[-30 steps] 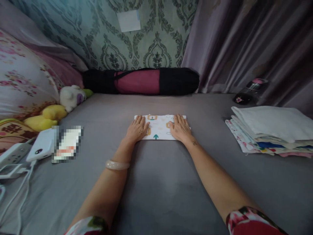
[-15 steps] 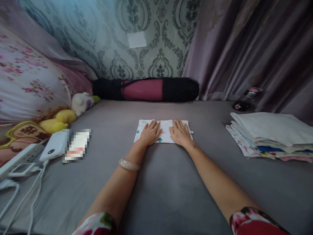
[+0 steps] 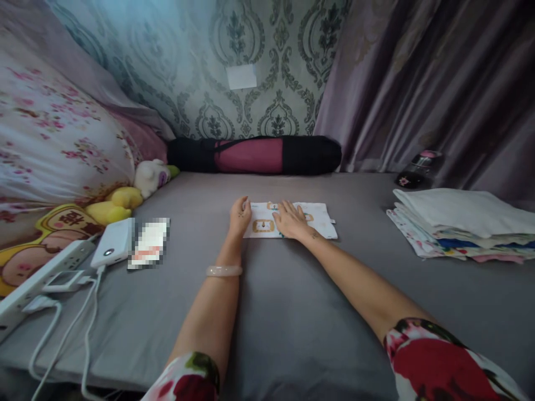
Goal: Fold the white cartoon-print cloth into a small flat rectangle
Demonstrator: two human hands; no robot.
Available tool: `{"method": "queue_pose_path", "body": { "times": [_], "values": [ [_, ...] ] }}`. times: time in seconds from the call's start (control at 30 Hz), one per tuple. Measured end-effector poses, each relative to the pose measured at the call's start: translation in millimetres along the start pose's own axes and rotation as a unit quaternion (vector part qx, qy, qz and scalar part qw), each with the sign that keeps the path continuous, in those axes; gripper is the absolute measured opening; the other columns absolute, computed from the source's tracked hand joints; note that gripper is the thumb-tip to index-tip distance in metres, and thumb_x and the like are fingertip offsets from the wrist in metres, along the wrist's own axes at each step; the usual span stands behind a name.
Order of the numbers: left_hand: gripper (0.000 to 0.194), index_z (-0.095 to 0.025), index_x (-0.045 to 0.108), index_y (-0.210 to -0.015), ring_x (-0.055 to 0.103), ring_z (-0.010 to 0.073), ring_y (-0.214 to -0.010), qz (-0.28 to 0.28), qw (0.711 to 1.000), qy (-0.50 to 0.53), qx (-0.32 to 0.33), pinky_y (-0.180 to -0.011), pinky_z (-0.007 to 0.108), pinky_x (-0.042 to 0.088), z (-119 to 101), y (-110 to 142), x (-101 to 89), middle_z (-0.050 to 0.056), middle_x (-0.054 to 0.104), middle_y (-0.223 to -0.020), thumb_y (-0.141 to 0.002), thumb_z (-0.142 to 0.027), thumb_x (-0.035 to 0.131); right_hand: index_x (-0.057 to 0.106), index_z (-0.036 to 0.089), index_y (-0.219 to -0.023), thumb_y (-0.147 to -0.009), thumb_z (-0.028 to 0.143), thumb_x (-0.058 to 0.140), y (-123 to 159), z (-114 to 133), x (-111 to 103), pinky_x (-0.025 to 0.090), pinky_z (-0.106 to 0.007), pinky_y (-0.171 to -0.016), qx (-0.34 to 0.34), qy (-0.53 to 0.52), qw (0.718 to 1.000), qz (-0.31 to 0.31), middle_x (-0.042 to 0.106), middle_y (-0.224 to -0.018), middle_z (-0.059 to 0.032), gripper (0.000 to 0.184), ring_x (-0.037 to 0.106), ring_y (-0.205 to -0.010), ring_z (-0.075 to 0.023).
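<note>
- Compared with half a second ago, the left hand [image 3: 241, 216] no longer lies flat on the white printed cloth [image 3: 263, 217]; it stands on edge at the cloth's left end, thumb side up.
- The right hand [image 3: 291, 220] is now at the middle of the cloth instead of toward its right end, so the right end lies bare, with a small white tag [image 3: 333, 221] sticking out there.
- That leaves the right palm alone holding the cloth down, by my judgement, while the left hand minds its edge.
- The right hand is palm down, fingers stretched forward and slightly spread, gripping nothing; its forearm slants in from the lower right.
- The left hand's fingers are close together; its far side is hidden, so I cannot tell whether they pinch the edge or only rest against it.
- The left forearm, with a pale bangle [image 3: 224, 271], reaches almost straight forward.
- The cloth lies flat in a neat rectangle on the grey sheet [image 3: 267, 312], well apart from the stack of folded cloths [image 3: 463, 223] at the right.
</note>
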State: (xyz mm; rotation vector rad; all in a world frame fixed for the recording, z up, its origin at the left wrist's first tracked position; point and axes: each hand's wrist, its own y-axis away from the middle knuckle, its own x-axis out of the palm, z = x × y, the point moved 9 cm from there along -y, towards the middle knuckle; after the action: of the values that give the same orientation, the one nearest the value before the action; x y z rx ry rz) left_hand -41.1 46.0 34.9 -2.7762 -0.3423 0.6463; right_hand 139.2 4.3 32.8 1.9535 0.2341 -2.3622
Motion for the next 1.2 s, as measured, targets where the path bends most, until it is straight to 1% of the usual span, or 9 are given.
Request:
{"method": "queue_pose_path", "body": {
  "times": [0.07,0.2,0.37,0.43,0.53,0.63,0.8,1.0,1.2],
  "values": [
    [0.03,-0.014,0.067,-0.115,0.061,0.0224,-0.118,-0.014,0.998,0.051,-0.03,-0.106,0.036,0.043,13,-4,-2.1,0.016,0.067,-0.123,-0.092,-0.021,0.048,0.033,0.008,-0.151,-0.103,0.042,0.022,0,9,6,0.015,-0.049,-0.119,-0.004,-0.003,1.0,-0.005,0.029,-0.159,-0.0149,0.06,0.021,-0.147,-0.0271],
    [0.023,-0.018,0.068,-0.105,0.062,0.0195,-0.116,-0.053,0.982,0.147,-0.109,-0.101,0.033,0.047,35,-7,-5.9,0.012,0.069,-0.117,-0.089,-0.018,0.051,0.03,0.008,-0.152,-0.102,0.041,0.023,0,10,15,0.014,-0.049,-0.119,0.002,0.006,1.0,-0.02,0.03,-0.158,-0.0144,0.06,0.022,-0.147,-0.0256],
    [0.025,-0.018,0.063,-0.112,0.066,0.0172,-0.111,-0.082,0.936,0.258,-0.225,-0.091,0.029,0.053,56,-3,-10.5,0.013,0.067,-0.12,-0.092,-0.018,0.048,0.029,0.008,-0.153,-0.102,0.038,0.022,-1,7,18,0.013,-0.05,-0.12,0.008,0.013,1.0,-0.003,0.028,-0.159,-0.0138,0.06,0.02,-0.147,-0.0258],
    [0.027,-0.017,0.061,-0.115,0.067,0.016,-0.109,-0.09,0.916,0.299,-0.254,-0.09,0.027,0.053,61,-1,-11.3,0.014,0.066,-0.121,-0.093,-0.016,0.047,0.03,0.008,-0.153,-0.102,0.037,0.023,-2,8,16,0.014,-0.05,-0.119,0.007,0.013,1.0,0.002,0.028,-0.159,-0.0135,0.059,0.022,-0.147,-0.026],
    [0.026,-0.015,0.06,-0.115,0.068,0.0159,-0.107,-0.095,0.899,0.338,-0.26,-0.09,0.026,0.053,63,-1,-11.4,0.014,0.067,-0.118,-0.092,-0.015,0.05,0.032,0.007,-0.151,-0.101,0.035,0.025,-4,13,13,0.016,-0.052,-0.119,0.013,0.014,1.0,0.006,0.03,-0.158,-0.0147,0.057,0.024,-0.145,-0.0269],
    [0.024,-0.014,0.062,-0.112,0.068,0.0178,-0.105,-0.096,0.896,0.352,-0.255,-0.092,0.029,0.054,63,-1,-10.7,0.014,0.069,-0.112,-0.089,-0.015,0.055,0.032,0.007,-0.151,-0.101,0.032,0.025,-9,30,9,0.014,-0.051,-0.119,-0.004,0.013,1.0,-0.006,0.028,-0.159,-0.015,0.057,0.021,-0.146,-0.0268],
    [0.022,-0.015,0.062,-0.107,0.069,0.0159,-0.103,-0.1,0.897,0.344,-0.26,-0.091,0.027,0.054,64,-1,-10.1,0.011,0.069,-0.106,-0.09,-0.012,0.049,0.032,0.004,-0.151,-0.102,0.037,0.022,-20,56,17,0.01,-0.047,-0.12,-0.037,0.004,0.999,-0.012,0.026,-0.159,-0.0162,0.059,0.017,-0.148,-0.0263],
    [0.021,-0.015,0.061,-0.105,0.069,0.0159,-0.098,-0.093,0.898,0.344,-0.26,-0.089,0.03,0.055,65,-3,-8.9,0.01,0.07,-0.101,-0.089,-0.011,0.05,0.033,0.003,-0.15,-0.102,0.038,0.021,-25,54,28,0.009,-0.047,-0.12,-0.028,-0.003,0.999,-0.018,0.03,-0.158,-0.0169,0.06,0.02,-0.147,-0.0262],
    [0.022,-0.015,0.061,-0.104,0.069,0.0167,-0.1,-0.098,0.898,0.346,-0.255,-0.09,0.031,0.054,66,-3,-9.4,0.011,0.069,-0.104,-0.087,-0.008,0.05,0.034,0.003,-0.15,-0.101,0.037,0.023,-26,54,25,0.011,-0.049,-0.119,-0.022,0.003,1.0,-0.004,0.029,-0.158,-0.017,0.06,0.021,-0.147,-0.0279]
  ]
}}
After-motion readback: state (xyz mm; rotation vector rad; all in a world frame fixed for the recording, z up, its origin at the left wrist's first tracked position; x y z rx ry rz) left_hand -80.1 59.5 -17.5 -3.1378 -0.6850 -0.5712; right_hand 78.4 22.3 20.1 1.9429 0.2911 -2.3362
